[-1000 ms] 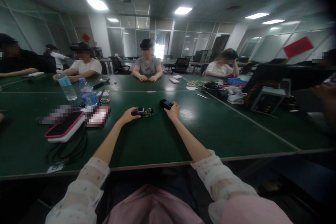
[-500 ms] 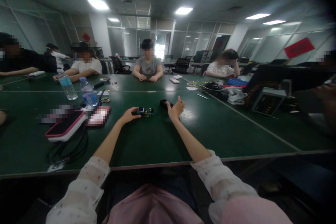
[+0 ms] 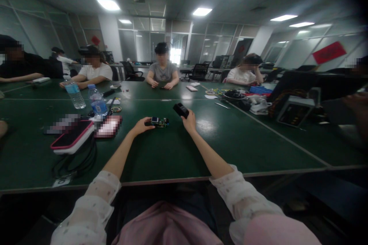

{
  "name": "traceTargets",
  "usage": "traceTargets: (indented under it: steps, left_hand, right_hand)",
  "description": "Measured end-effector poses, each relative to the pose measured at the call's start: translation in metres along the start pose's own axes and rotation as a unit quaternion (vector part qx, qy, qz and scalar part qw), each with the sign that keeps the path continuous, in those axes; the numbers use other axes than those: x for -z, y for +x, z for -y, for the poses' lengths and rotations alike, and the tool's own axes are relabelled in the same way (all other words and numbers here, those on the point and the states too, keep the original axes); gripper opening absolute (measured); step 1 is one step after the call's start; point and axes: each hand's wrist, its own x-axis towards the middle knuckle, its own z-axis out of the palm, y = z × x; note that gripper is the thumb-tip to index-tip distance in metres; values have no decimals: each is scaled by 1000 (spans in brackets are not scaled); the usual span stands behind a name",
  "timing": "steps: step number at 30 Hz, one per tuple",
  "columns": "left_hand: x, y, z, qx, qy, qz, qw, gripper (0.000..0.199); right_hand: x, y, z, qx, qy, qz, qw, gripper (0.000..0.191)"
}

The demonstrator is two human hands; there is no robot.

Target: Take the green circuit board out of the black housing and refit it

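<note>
On the green table (image 3: 172, 153), your left hand (image 3: 141, 126) grips the board (image 3: 160, 122); your right hand (image 3: 189, 121), apart from it, grips the black case (image 3: 181, 110).

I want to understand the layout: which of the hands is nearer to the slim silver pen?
Right. The right hand, holding the black box, is left of the slim silver pen and closer to the wearer; the left hand, at the circuit board, is farther left.
</note>
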Motion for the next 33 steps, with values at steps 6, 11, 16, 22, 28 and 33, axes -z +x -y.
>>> traceTargets:
  steps: [6,11,16,22,28,33]
  left_hand:
    - [-1,0,-1,-3,-3,-14,1000,63]
    - [-3,-1,-4,2,-7,-14,1000,61]
    - [-1,-1,-4,12,3,-19,1000,65]
    - [-3,0,1,-8,-3,-34,999,86]
    - [-3,-2,-2,14,-27,-36,999,88]
    - [-3,-5,-12,19,-29,-36,999,89]
  right_hand:
    - [-3,-4,34,166,127,64,976,55]
    - [-3,-20,50,240,130,163,948,57]
    - [-5,-26,47,255,118,216,935,59]
    - [-12,-26,43,238,106,259,930,56]
    - [-7,-27,50,240,110,257,930,57]
    - [-3,-25,49,248,111,271,923,56]
